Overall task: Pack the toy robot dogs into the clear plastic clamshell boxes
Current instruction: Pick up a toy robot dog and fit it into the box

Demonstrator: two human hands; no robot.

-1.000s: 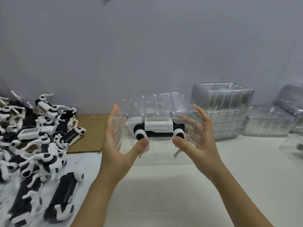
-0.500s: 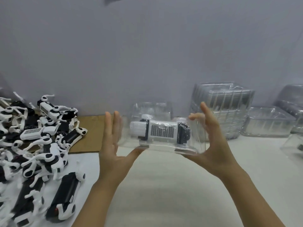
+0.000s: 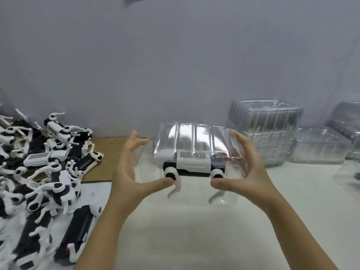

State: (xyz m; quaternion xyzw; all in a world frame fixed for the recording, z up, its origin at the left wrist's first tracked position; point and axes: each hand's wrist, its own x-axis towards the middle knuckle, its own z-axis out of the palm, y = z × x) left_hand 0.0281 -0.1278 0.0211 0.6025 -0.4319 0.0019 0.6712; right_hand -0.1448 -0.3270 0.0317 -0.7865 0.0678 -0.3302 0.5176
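Presently the clear clamshell box [image 3: 194,141] is held at the centre of the frame, lifted off the white table [image 3: 194,240], between the person's two hands. One toy robot dog [image 3: 192,162] sits inside it: white body with a grille on top, black underside, two round white-and-black joints facing the viewer, two white legs hanging below.

- Left hand [image 3: 128,172]: the thumb reaches across the front face and presses just under the left joint; the fingers stand nearly straight along the left end of the box. Their tips are blurred.
- Right hand [image 3: 251,172]: the thumb presses under the right joint; the fingers curve round the upper right corner of the box.

The box edges are hard to trace, since glare covers the ribbed top and the lower rim fades into the table. Whether the lid is fully latched cannot be told.

At the left of the frame a pile of loose toy dogs [image 3: 48,172] lies partly on brown cardboard [image 3: 109,152] – the pile is cut off by the left edge. To the right of centre stands a stack of empty clamshells [image 3: 265,133], with a low clear tray [image 3: 319,147] beside it. Further clear plastic at the right edge is cropped and indistinct.
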